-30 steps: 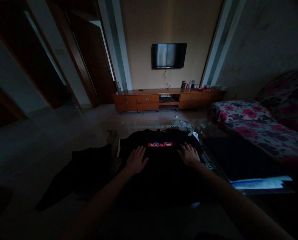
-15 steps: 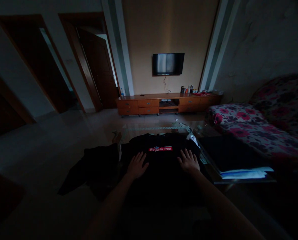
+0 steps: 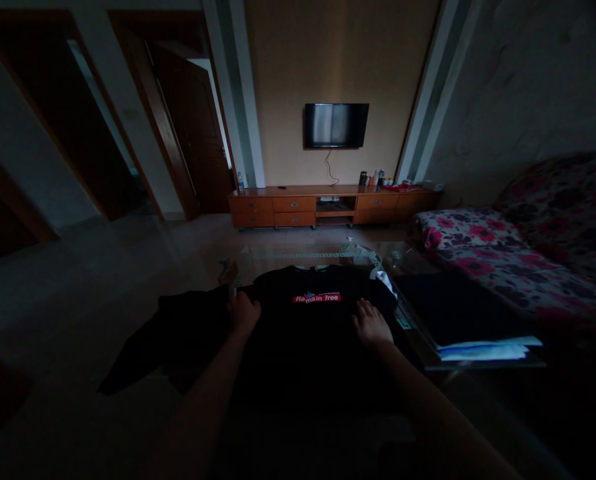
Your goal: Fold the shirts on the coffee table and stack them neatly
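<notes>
a black t-shirt (image 3: 318,333) with a red "remain free" label (image 3: 317,298) lay spread flat, front up, on a low glass counter (image 3: 408,267) in a dim living room, its collar at the far edge and its hem toward the person. the left hand (image 3: 243,311) sat at the shirt's left shoulder edge, where the sleeve ran off the counter, and its fingers looked curled together on a bit of that dark cloth, though the gloom made it hard to tell how firmly they pinched it. the right hand (image 3: 369,323) lay flat on the chest, just below and to the right of the label, fingers (image 3: 362,308) spread apart and pressing down, not gripping anything. judging by this pose, the step in hand was the start of a side fold: one hand pinning the body while the other took up the sleeve side. the next move would probably call for lifting that left edge and carrying it across toward the flat fingers, keeping the crease straight and the pinned side from sliding on the glass. beyond the left fingers, another dark garment (image 3: 178,340) hung off the counter toward the floor. beside the right fingers, farther right, lay a dark folded stack with white and blue papers (image 3: 483,349) at its near edge, and past that a sofa with a floral cover (image 3: 503,260). well beyond the fingertips stood a wooden tv cabinet (image 3: 328,207) under a wall-mounted television (image 3: 336,125).
</notes>
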### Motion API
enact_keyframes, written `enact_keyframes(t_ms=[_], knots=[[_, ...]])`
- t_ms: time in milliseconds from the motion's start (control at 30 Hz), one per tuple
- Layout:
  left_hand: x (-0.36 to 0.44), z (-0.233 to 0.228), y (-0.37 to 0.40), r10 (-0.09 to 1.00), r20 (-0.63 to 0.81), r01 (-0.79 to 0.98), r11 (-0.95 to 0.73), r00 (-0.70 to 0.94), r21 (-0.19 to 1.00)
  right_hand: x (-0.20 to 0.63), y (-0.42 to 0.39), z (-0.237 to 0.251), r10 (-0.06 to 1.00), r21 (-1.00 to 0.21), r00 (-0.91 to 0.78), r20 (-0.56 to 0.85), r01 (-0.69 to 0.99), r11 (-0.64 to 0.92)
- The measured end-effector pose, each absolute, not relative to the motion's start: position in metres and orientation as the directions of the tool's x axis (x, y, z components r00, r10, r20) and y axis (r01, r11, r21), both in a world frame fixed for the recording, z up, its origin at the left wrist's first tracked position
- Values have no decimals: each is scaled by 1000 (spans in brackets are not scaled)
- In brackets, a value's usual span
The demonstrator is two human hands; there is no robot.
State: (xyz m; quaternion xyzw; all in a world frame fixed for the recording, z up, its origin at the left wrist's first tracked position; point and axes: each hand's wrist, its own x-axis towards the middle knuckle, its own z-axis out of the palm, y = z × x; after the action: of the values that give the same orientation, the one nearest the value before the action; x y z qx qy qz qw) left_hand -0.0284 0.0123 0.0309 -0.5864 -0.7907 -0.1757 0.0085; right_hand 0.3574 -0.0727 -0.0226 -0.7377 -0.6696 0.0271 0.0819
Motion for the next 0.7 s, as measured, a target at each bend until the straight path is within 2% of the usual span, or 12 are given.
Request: enact_keyframes(t_ms=[100,233,367,567,700], knots=[[-40,30,18,919,112,917,353,-377,188,358,-73,-23,992,-168,99,72,982,-86],[-49,26,19,918,77,908,367,-389,202,357,-74,-19,991,-182,106,81,979,-90],[-55,25,21,921,60,896,357,-385,264,356,-75,-17,990,-191,108,89,977,-90],[-62,25,31,934,60,850,291,-351,440,358,-74,-19,989,-196,117,87,976,-98],[-69,23,37,951,57,841,241,-305,485,359,-73,-21,989,-197,118,93,975,-98]])
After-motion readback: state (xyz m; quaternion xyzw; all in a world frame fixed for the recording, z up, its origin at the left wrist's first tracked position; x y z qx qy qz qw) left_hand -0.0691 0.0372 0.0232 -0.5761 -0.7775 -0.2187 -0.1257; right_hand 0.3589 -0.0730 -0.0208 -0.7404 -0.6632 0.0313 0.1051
